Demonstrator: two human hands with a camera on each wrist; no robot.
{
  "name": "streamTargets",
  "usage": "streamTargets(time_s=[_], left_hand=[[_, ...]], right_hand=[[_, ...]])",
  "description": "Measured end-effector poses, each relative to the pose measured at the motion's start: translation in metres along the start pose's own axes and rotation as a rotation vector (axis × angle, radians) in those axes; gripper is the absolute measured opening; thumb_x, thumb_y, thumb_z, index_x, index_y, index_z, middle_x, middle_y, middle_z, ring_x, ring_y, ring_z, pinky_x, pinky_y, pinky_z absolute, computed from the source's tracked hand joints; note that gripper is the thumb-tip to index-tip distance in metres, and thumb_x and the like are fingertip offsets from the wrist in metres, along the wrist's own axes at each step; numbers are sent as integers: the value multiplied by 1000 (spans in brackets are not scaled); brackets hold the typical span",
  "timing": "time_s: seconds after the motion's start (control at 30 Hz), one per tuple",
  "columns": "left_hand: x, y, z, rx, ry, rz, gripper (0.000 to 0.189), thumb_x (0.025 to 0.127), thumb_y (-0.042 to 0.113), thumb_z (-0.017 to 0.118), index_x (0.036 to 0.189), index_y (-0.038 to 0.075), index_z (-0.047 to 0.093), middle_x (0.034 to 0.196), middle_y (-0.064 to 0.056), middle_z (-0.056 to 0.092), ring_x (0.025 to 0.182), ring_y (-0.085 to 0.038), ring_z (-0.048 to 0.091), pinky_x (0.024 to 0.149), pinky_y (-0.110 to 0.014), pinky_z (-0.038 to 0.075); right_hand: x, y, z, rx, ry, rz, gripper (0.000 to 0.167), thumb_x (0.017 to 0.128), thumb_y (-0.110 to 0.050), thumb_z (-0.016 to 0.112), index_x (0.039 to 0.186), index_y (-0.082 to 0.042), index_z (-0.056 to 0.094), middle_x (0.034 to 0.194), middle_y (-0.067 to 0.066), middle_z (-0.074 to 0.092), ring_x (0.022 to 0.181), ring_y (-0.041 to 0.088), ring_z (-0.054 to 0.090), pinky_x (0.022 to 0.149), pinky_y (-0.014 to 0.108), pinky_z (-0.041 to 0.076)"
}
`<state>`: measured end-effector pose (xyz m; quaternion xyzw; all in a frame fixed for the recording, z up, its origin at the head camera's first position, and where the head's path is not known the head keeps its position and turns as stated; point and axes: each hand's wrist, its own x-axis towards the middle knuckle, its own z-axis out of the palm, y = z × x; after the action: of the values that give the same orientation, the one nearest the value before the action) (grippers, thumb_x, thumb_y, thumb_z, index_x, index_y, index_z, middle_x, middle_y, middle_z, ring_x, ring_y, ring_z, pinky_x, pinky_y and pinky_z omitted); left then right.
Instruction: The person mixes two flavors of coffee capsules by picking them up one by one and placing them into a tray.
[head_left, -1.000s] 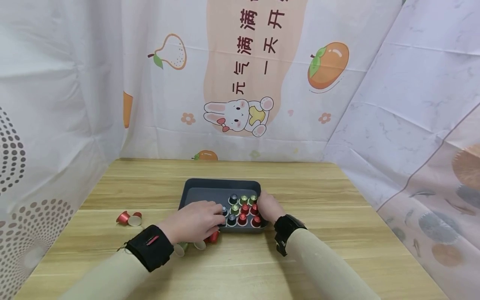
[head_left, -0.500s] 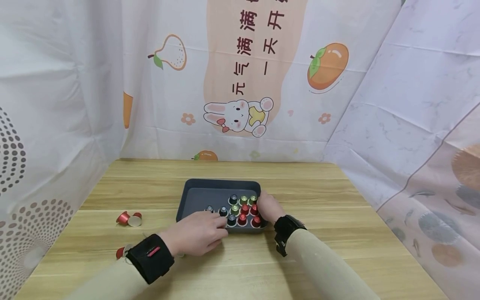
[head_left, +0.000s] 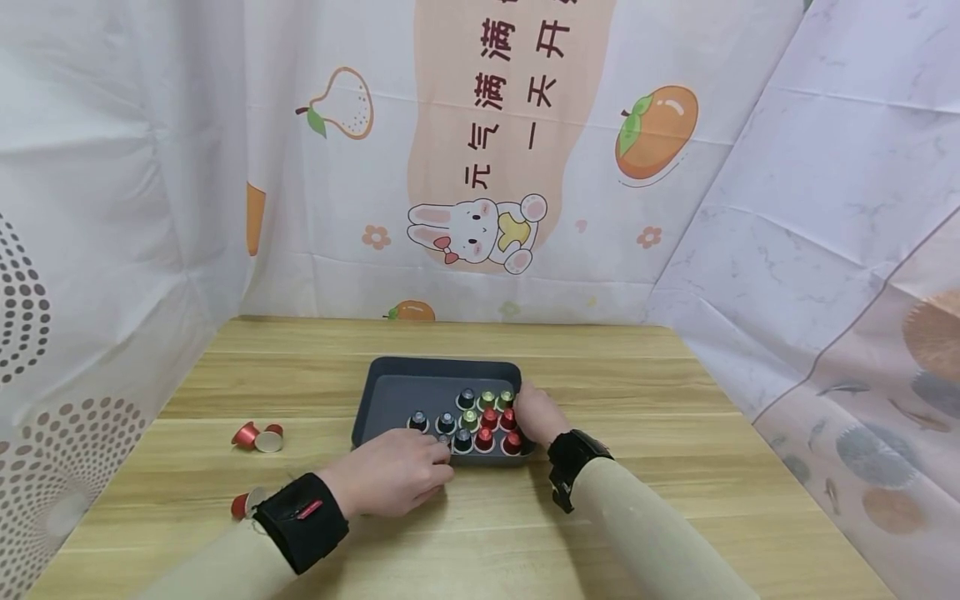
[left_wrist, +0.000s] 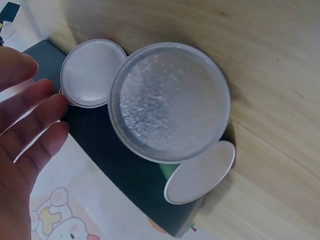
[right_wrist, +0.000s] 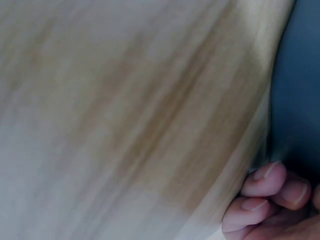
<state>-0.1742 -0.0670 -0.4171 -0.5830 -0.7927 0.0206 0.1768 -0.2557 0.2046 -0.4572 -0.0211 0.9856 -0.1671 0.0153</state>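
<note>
A dark grey baking tray (head_left: 420,392) lies on the table, with red, green and dark coffee capsules standing lid-down in its right and middle parts. At its right wall my right hand (head_left: 538,414) grips the rim; curled fingertips (right_wrist: 265,180) show there in the right wrist view. My left hand (head_left: 393,472) is low at the tray's front edge, near a dark capsule (head_left: 417,420). In the left wrist view its thumb and fingers (left_wrist: 52,132) are spread beside a pale-lidded capsule (left_wrist: 93,73). A larger-looking lid (left_wrist: 170,102) and a green capsule (left_wrist: 200,172) lie close by, outside the tray.
On the wooden table (head_left: 600,533), a red capsule (head_left: 245,435) and a pale-lidded one (head_left: 270,439) lie at the left. Another red capsule (head_left: 239,506) sits partly behind the left wristband (head_left: 302,521). A printed curtain (head_left: 480,292) hangs behind the table.
My left hand has drawn back from over the tray to its front edge, uncovering dark capsules inside. It now covers the loose capsules in front. My right hand has stayed on the tray.
</note>
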Motion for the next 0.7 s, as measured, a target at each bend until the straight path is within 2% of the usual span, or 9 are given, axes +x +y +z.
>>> streamTargets(time_s=[0.23, 0.43, 0.7], left_hand=[[1, 3, -1, 57, -29, 14, 8, 93, 15, 71, 87, 21, 69, 83, 9, 65, 74, -8, 61, 66, -27, 53], [2, 7, -3, 124, -74, 30, 10, 90, 14, 73, 85, 21, 68, 79, 8, 63, 69, -10, 58, 61, -25, 48], [2, 8, -1, 119, -102, 15, 11, 91, 13, 72, 85, 21, 68, 78, 9, 57, 64, -8, 55, 56, -24, 45]], right_hand=[[-1, 1, 1, -12, 14, -30, 33, 105, -8, 40, 124, 16, 52, 101, 28, 67, 92, 31, 68, 81, 46, 57], [-2, 0, -1, -14, 12, -30, 35, 106, -9, 41, 127, 17, 51, 102, 29, 67, 94, 32, 69, 81, 47, 57], [0, -1, -1, 4, 6, -7, 33, 107, -10, 40, 124, 15, 52, 100, 26, 67, 92, 30, 69, 80, 46, 57]])
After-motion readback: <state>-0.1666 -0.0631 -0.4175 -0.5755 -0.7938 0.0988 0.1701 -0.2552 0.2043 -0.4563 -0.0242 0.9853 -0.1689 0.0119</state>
